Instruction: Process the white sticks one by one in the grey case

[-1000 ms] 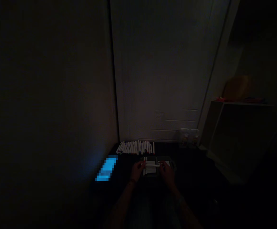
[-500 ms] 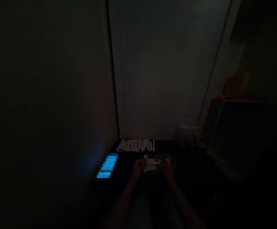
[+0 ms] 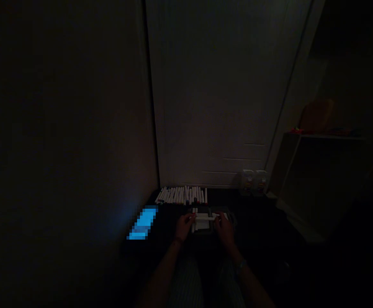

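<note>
A white marker (image 3: 205,218) lies level between my two hands, above a clear plastic case (image 3: 207,232). My left hand (image 3: 183,226) pinches its left end, and my right hand (image 3: 224,228) grips the right end. Inside the case are a white card or paper (image 3: 202,225) and a couple of upright-lying white markers (image 3: 193,227) along its left side. The fingertips are dim, so the exact grip is hard to make out. Behind the case, a row of white markers (image 3: 182,195) with coloured ends lies side by side.
A glowing blurred blue screen (image 3: 144,223) lies left on the dark table (image 3: 263,226). Two clear containers (image 3: 253,182) stand at the back right, against a pale door (image 3: 205,107). Further right is a shelf unit (image 3: 291,164) with an orange object (image 3: 317,114) on top. The room is very dark.
The view has shifted slightly. Both hands keep hold of the white marker in nearly the same place above the case.
</note>
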A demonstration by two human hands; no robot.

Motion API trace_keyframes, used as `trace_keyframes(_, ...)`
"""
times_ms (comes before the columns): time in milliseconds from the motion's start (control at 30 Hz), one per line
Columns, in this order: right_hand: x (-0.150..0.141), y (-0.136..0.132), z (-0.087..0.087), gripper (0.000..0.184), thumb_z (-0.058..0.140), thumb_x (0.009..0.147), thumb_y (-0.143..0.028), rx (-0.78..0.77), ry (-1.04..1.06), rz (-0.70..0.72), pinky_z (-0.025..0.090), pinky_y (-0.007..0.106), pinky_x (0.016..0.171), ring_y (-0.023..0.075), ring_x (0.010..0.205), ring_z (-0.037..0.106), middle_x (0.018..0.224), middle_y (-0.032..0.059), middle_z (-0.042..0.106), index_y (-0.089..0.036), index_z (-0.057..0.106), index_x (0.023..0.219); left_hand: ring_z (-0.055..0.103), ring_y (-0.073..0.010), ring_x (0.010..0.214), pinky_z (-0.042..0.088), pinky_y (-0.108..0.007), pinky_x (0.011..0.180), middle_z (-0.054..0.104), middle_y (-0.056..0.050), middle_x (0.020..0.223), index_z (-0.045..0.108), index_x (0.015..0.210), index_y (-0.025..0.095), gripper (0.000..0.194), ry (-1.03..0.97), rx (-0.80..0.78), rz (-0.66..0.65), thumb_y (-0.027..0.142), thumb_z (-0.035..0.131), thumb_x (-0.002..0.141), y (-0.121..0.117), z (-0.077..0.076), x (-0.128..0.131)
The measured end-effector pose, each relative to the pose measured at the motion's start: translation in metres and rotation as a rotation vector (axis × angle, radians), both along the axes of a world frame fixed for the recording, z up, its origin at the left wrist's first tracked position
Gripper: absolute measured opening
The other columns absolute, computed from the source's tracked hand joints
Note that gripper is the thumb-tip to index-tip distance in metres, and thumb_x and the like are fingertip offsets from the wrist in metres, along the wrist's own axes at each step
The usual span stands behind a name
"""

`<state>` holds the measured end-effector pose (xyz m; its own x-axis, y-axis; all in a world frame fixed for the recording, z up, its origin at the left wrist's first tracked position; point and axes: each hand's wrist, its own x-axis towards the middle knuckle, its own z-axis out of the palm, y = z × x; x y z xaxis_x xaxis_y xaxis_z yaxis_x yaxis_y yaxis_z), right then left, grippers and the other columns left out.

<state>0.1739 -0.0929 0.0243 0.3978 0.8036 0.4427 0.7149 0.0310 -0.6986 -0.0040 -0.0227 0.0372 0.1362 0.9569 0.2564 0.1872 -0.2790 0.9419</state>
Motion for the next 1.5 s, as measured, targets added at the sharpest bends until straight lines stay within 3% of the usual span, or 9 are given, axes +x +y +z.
trace_keyframes(400,0.0,0.004,-0.007,0.034,0.032,0.085,-0.035,-0.006,-0.004,0.034,0.038,0.02,0.057,0.0133,0.069,0.06,0.081,0.002,0.064,-0.022,0.056,0.104,0.056,-0.0199,0.081,0.041,-0.03,0.076,0.065,-0.005,0.081,0.067,0.088,0.015,0.047,0.104,0.052,-0.05,0.055,0.051,0.067,0.024,-0.03,-0.003)
trace_keyframes(600,0.002,0.006,-0.009,0.032,0.031,0.085,-0.034,-0.009,-0.004,0.032,0.037,0.02,0.056,0.0133,0.068,0.059,0.079,0.0011,0.064,-0.023,0.056,0.104,0.056,-0.0192,0.082,0.04,-0.029,0.078,0.065,-0.005,0.084,0.067,0.089,0.016,0.044,0.095,0.075,-0.071,0.052,0.05,0.07,0.022,-0.029,-0.003)
trace_keyframes(900,0.002,0.003,-0.006,0.033,0.03,0.086,-0.034,0.019,0.019,0.031,0.039,0.021,0.06,0.0134,0.071,0.058,0.083,0.0015,0.063,-0.023,0.056,0.104,0.057,-0.0204,0.081,0.042,-0.028,0.074,0.067,-0.006,0.082,0.068,0.08,0.015,0.043,-0.016,-0.007,0.003,0.053,0.058,0.061,0.012,-0.018,-0.001)
trace_keyframes(1200,0.002,-0.001,0.0,0.032,0.032,0.085,-0.035,0.008,-0.005,0.034,0.036,0.02,0.056,0.0129,0.066,0.057,0.077,0.0012,0.062,-0.022,0.056,0.103,0.056,-0.0184,0.081,0.041,-0.028,0.077,0.065,-0.006,0.082,0.067,0.086,0.015,0.042,0.028,0.031,-0.017,0.05,0.055,0.065,0.02,-0.029,0.0)
trace_keyframes(1500,0.002,0.0,-0.001,0.031,0.034,0.085,-0.037,0.006,-0.001,0.042,0.037,0.02,0.057,0.0125,0.066,0.057,0.079,0.001,0.063,-0.023,0.056,0.101,0.056,-0.018,0.08,0.041,-0.028,0.075,0.066,-0.005,0.082,0.067,0.089,0.017,0.04,0.055,0.073,-0.061,0.048,0.052,0.07,0.017,-0.025,-0.001)
